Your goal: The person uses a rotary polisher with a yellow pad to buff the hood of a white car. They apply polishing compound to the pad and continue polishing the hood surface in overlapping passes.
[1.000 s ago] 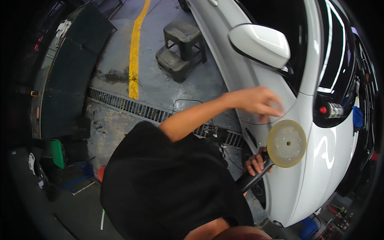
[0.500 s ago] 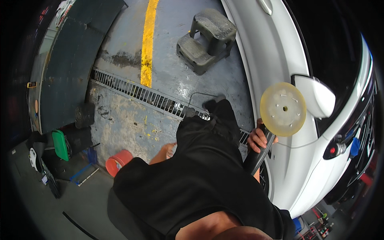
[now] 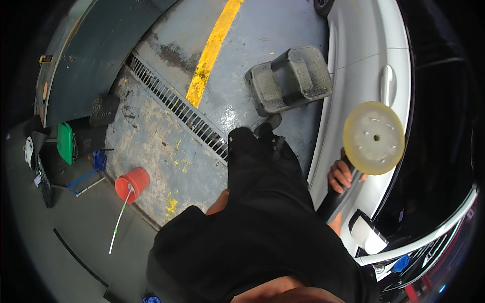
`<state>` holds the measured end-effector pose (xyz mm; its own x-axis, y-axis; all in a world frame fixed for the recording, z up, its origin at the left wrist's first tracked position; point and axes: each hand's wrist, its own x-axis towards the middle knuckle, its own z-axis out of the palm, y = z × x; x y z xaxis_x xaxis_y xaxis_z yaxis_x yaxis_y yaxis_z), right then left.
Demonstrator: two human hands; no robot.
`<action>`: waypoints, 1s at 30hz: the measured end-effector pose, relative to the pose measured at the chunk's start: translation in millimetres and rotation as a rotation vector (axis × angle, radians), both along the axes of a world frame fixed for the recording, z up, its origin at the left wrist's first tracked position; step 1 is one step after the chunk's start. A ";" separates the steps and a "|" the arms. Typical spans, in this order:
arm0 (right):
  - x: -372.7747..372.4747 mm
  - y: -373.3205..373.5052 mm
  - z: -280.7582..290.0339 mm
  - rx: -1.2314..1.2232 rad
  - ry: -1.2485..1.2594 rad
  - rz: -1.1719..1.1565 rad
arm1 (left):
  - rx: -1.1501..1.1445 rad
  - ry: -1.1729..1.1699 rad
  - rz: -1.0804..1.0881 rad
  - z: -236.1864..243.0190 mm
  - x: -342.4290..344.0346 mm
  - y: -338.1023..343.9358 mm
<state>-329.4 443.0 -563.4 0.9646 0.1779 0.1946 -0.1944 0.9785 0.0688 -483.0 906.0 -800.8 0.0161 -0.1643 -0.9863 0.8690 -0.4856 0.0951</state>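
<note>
My right hand is closed around the black body of a power polisher. Its round yellowish backing plate faces up, showing a small centre hole and several pale bumps. In the picture, the plate overlaps the side of a white car, just below a door handle; I cannot tell whether it touches. The white side mirror lies below my right hand. Of my left arm only a patch of skin shows beside my dark clothes; the left hand itself is hidden.
A grey two-step stool stands ahead, close to the car. A metal drain grate crosses the floor on the left. A red bucket with a white-and-green pole stands farther left, near a green object and a dark panel.
I have moved forward and turned along the car, so the side mirror now lies behind the polisher and the stool is nearer. My left hand has gone out of sight. The right keeps its grip.
</note>
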 end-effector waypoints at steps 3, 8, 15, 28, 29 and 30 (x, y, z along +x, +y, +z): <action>47.3 -14.2 9.5 0.008 -0.001 -0.010 | 0.001 0.034 0.026 12.4 16.7 -9.0; 123.8 -2.9 24.8 0.020 0.027 -0.031 | -0.024 0.070 0.021 17.7 75.2 -9.9; 216.1 50.9 30.9 0.038 0.055 -0.207 | -0.089 0.082 -0.212 -12.5 241.0 40.9; 268.5 96.2 35.3 -0.123 0.010 -0.503 | -0.121 0.044 -0.496 -15.1 474.1 132.0; 272.7 99.4 37.9 -0.128 0.006 -0.526 | -0.124 0.031 -0.497 -17.0 486.9 133.9; 277.9 101.7 39.8 -0.135 0.001 -0.546 | -0.121 0.021 -0.487 -19.9 500.2 134.4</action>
